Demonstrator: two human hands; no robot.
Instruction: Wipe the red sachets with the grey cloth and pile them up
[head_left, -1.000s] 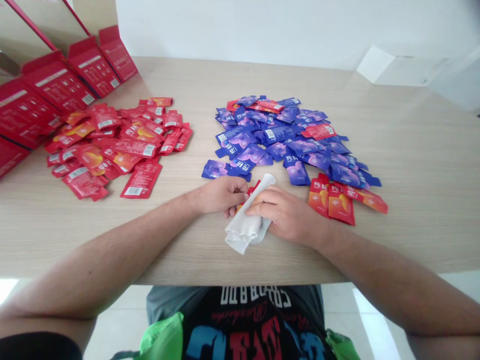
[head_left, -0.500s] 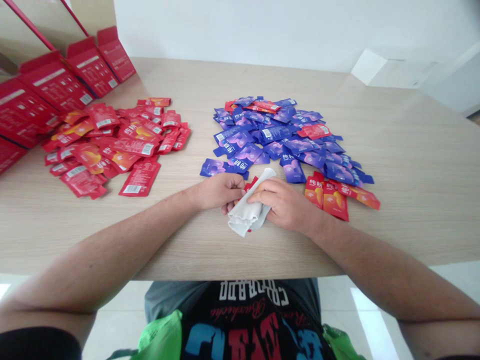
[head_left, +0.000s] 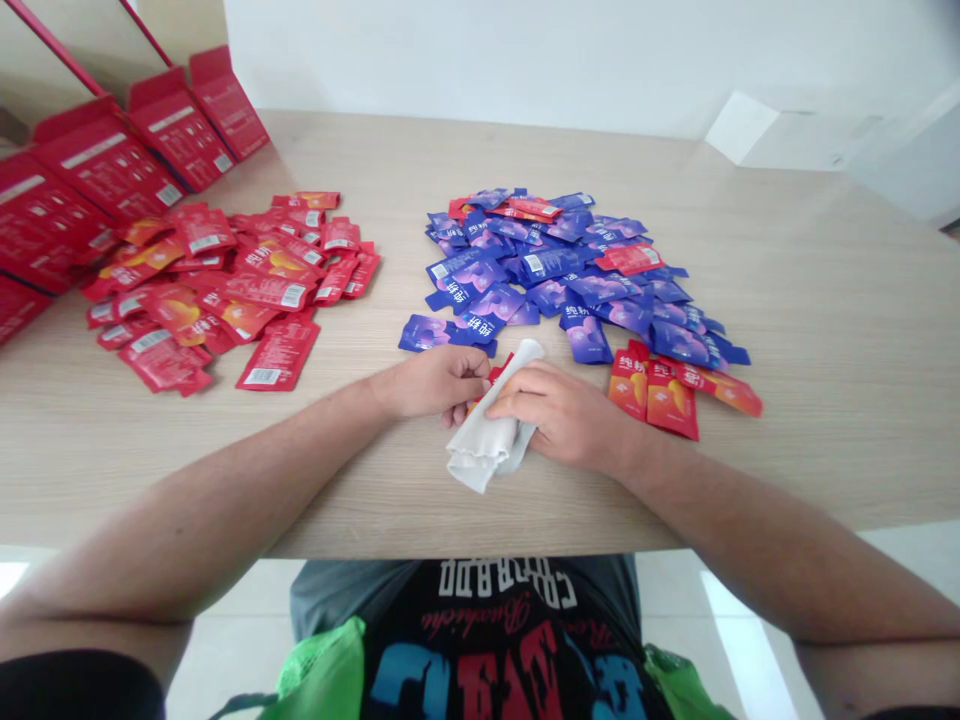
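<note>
Here's the left hand (head_left: 439,383), fingers curled in and thumb pressing down, pinching the edge of a red sachet (head_left: 500,371) between the two hands. Over to the right hand (head_left: 566,415): half closed, fingers over a folded white cloth (head_left: 484,437) that lies across the sachet and hides most of it! How firm that pinch is, I can't tell. Should it be slack, a hard drag of the cloth could pull the sachet free or crease it; the cloth's loose end, hanging toward the body, could also bunch up.

Just right of the right hand, three red sachets (head_left: 670,398) touch the blue heap (head_left: 555,262) beyond both hands; a stray elbow or sleeve-side sweep could mix them. Beyond the left hand sits the red heap (head_left: 262,290), and past it red boxes (head_left: 105,160), well apart from the fingers.
</note>
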